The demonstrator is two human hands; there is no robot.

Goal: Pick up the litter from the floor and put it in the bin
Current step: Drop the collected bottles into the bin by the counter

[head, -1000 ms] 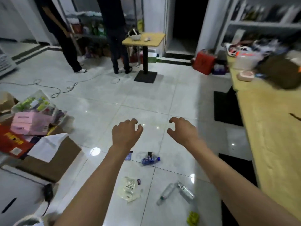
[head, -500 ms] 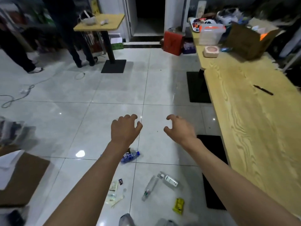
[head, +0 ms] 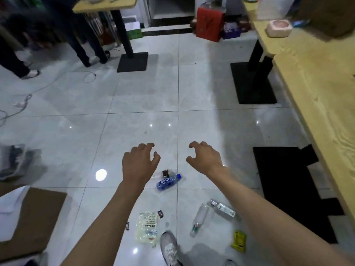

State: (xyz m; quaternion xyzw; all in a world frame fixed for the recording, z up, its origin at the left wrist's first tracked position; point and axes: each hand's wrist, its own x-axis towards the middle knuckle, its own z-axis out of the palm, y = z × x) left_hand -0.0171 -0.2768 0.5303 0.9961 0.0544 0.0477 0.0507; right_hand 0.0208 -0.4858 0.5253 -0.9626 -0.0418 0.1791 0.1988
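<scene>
Litter lies on the grey tiled floor below my outstretched arms. A crushed blue-labelled bottle (head: 168, 181) with a small brown wrapper (head: 165, 173) beside it lies just under my left hand (head: 139, 163). Nearer to me are a clear plastic bag (head: 147, 226), two clear bottles (head: 199, 219) (head: 222, 208), a yellow wrapper (head: 239, 240) and small dark scraps (head: 160, 214). My right hand (head: 203, 158) hovers to the right of the blue bottle. Both hands are empty, fingers curled apart. No bin shows.
A long wooden table (head: 315, 96) runs down the right side on black bases (head: 253, 83). A small pedestal table (head: 132, 60) and two standing people (head: 84, 41) are at the back left. A cardboard box (head: 36, 217) sits at the left, cables (head: 25, 96) beyond. My grey shoe (head: 170, 248) is by the litter.
The view has swung right and tipped down. The litter has shifted up toward the centre, my shoe has come into view, and the boxes at the left have mostly left the frame. Both hands stay empty.
</scene>
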